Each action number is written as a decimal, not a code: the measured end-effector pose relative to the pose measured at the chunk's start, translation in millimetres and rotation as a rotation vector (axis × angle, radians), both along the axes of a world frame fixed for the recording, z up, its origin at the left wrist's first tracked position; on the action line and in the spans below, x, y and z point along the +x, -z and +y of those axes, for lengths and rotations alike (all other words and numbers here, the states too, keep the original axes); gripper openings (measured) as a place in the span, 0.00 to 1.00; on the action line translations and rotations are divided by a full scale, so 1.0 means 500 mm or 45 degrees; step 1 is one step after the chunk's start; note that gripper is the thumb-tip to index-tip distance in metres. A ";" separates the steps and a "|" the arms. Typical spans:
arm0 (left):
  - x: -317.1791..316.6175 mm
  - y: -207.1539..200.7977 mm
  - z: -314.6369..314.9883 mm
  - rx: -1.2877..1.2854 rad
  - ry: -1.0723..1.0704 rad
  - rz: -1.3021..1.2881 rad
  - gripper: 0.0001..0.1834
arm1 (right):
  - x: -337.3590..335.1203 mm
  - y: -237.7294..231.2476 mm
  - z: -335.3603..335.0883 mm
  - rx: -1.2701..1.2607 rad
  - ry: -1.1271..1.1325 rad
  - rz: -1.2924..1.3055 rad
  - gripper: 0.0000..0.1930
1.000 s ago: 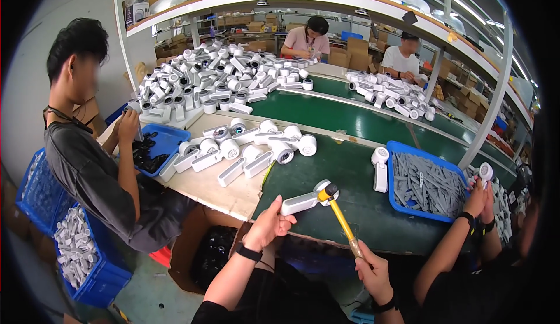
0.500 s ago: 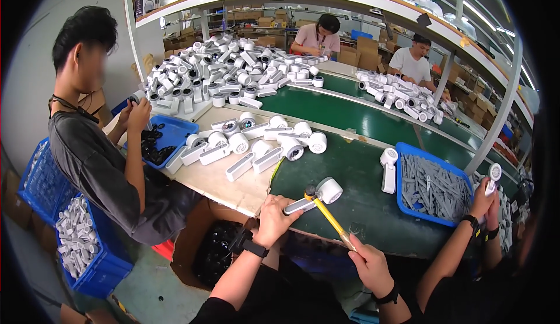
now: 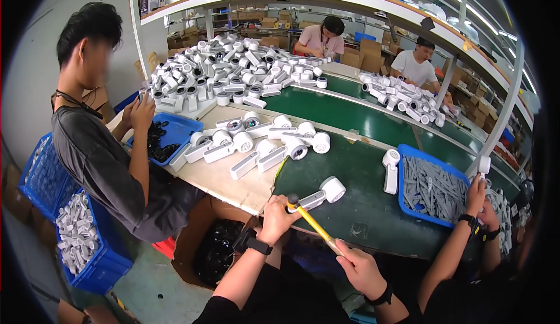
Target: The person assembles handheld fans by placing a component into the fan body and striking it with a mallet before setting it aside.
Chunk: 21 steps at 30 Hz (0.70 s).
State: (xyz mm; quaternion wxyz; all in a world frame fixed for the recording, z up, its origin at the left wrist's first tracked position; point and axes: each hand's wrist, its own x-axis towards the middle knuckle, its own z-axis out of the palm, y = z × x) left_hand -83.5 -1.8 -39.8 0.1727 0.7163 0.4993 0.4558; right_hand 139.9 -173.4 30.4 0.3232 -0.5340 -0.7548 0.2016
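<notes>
A white handheld fan (image 3: 333,189) with a grey strip along its handle lies at the near edge of the green bench. My left hand (image 3: 276,219) is closed around the lower end of that handle. In my right hand (image 3: 363,272) is a hammer (image 3: 317,227) with a yellow handle, gripped near its end. The hammer's dark head is over the handle's lower end, close to my left fingers; whether it touches the fan I cannot tell.
Several white fans (image 3: 269,159) lie ahead to the left, before a large heap (image 3: 233,70). A blue tray (image 3: 402,198) of grey strips stands right, beside a co-worker's hands (image 3: 475,198). Another person (image 3: 105,143) works left, by a blue tray (image 3: 195,126) of black parts.
The hammer head has moved left along the fan's handle, from near the fan's head to its lower end. My right hand shifted slightly left; my left hand still grips the handle.
</notes>
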 end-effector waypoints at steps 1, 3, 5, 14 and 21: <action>-0.001 0.000 -0.002 -0.016 0.014 0.029 0.18 | 0.002 0.005 -0.001 0.003 0.003 -0.002 0.23; 0.001 0.014 0.004 0.042 0.027 -0.004 0.18 | 0.010 0.021 -0.004 0.042 0.047 0.045 0.24; 0.003 0.017 0.003 0.124 0.013 -0.042 0.17 | 0.022 0.017 0.000 0.060 0.031 0.049 0.24; 0.004 -0.005 -0.006 0.065 0.043 -0.056 0.15 | 0.064 0.028 0.023 0.156 0.218 0.048 0.23; 0.003 -0.008 -0.004 0.068 0.047 -0.069 0.15 | 0.059 0.038 0.018 0.155 0.229 0.105 0.23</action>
